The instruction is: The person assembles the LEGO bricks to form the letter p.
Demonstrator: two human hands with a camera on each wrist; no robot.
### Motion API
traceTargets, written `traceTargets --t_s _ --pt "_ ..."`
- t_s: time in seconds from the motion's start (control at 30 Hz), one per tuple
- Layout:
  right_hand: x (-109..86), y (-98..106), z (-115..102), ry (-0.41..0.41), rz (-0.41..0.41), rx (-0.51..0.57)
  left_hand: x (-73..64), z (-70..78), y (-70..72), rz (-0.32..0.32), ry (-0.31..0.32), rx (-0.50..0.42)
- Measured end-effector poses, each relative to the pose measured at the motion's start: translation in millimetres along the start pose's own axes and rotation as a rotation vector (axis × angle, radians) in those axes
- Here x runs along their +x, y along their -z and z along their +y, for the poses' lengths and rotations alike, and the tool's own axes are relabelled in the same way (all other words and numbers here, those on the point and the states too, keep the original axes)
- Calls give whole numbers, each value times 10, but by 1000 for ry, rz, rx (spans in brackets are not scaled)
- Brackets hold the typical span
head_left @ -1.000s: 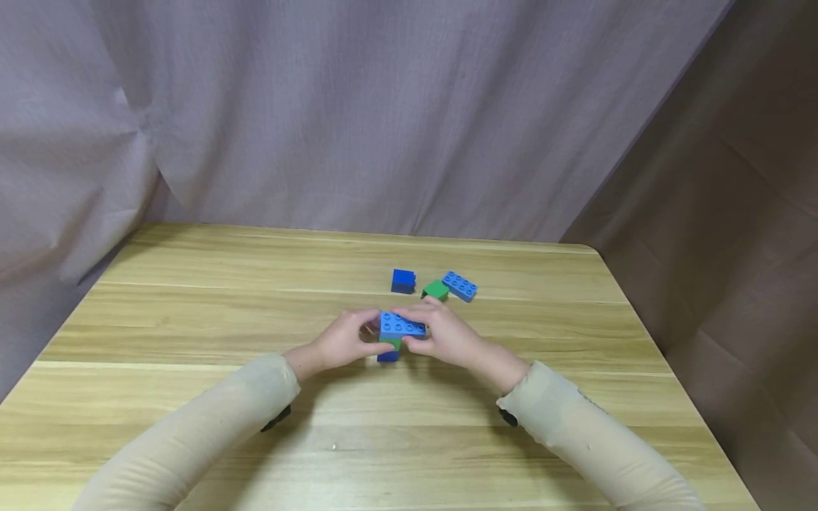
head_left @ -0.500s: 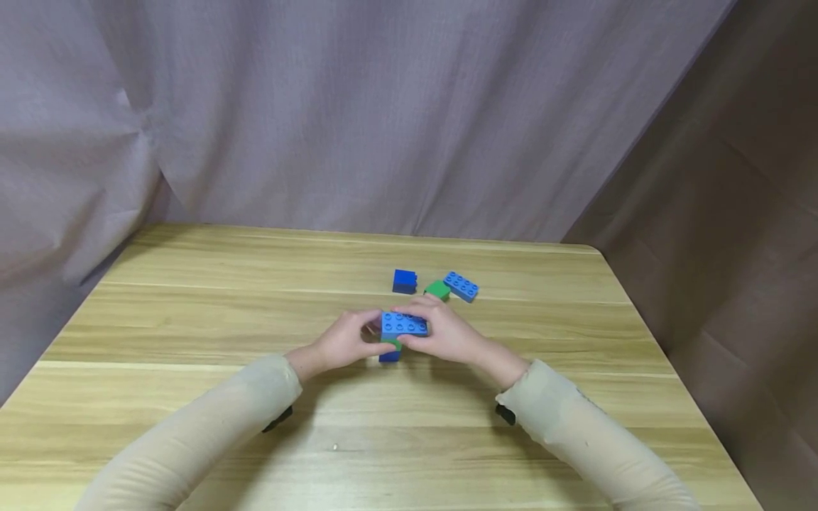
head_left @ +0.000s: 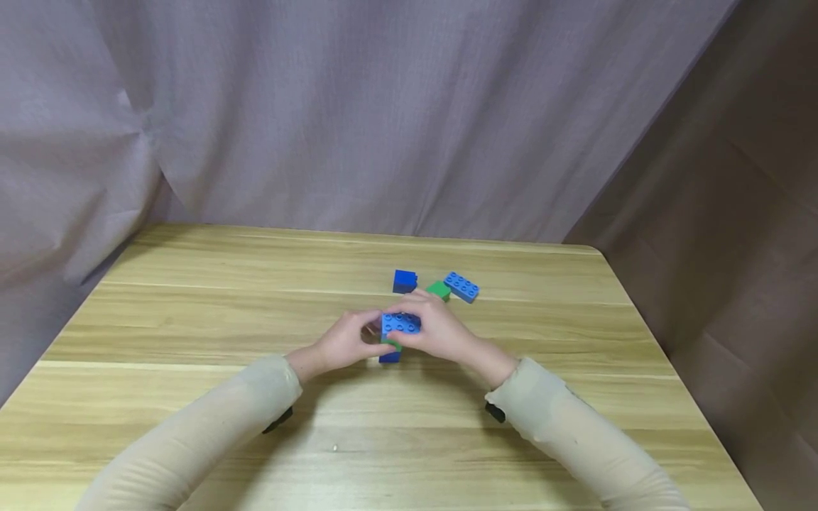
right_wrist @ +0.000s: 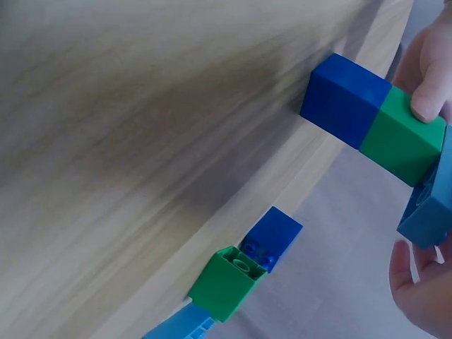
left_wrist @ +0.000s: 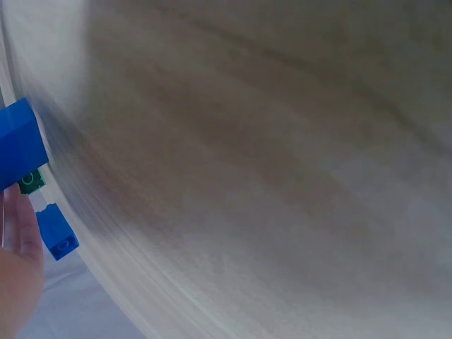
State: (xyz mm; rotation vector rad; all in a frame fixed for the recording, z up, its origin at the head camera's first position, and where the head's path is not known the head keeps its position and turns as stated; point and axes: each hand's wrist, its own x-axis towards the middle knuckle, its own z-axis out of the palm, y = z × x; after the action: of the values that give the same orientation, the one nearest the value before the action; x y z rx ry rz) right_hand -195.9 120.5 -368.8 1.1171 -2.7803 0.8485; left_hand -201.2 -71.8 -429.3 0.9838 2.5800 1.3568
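Observation:
Before me in the head view is a small stack: a dark blue block (head_left: pixel 388 358) at the bottom, a green block (right_wrist: pixel 399 141) in the middle, a light blue eight-stud brick (head_left: pixel 394 321) on top. My left hand (head_left: pixel 344 342) pinches the green block from the left, its thumb on the near side. From the right, my right hand (head_left: pixel 439 329) grips the light blue brick between thumb and fingers and hides its right end. In the right wrist view the light blue brick (right_wrist: pixel 429 205) overhangs the green block, its hollow underside partly visible.
Behind the stack on the wooden table (head_left: pixel 255 262) lie a loose dark blue block (head_left: pixel 405 281), a green block (head_left: pixel 439 289) partly behind my right hand, and a light blue eight-stud brick (head_left: pixel 461 286). A grey curtain (head_left: pixel 358 128) hangs beyond the table's far edge.
My right hand has slid left along the light blue brick, and its thumb now covers more of the near side. The left hand and the lower blocks stay in place.

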Motion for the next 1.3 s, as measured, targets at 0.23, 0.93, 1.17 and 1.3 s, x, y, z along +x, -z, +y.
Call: traceTargets --t_s 0.23,0.93,1.17,1.3 --pt "17 11 -36 8 -2 -113 -8 2 0 -1 -11 8" --pt "-200 10 220 -117 -24 143 -7 22 11 -33 79 5" --pt "-192 28 216 -81 -22 139 -5 33 12 -35 73 9" --pt "-182 41 202 -70 -36 126 -13 47 19 -32 58 5"
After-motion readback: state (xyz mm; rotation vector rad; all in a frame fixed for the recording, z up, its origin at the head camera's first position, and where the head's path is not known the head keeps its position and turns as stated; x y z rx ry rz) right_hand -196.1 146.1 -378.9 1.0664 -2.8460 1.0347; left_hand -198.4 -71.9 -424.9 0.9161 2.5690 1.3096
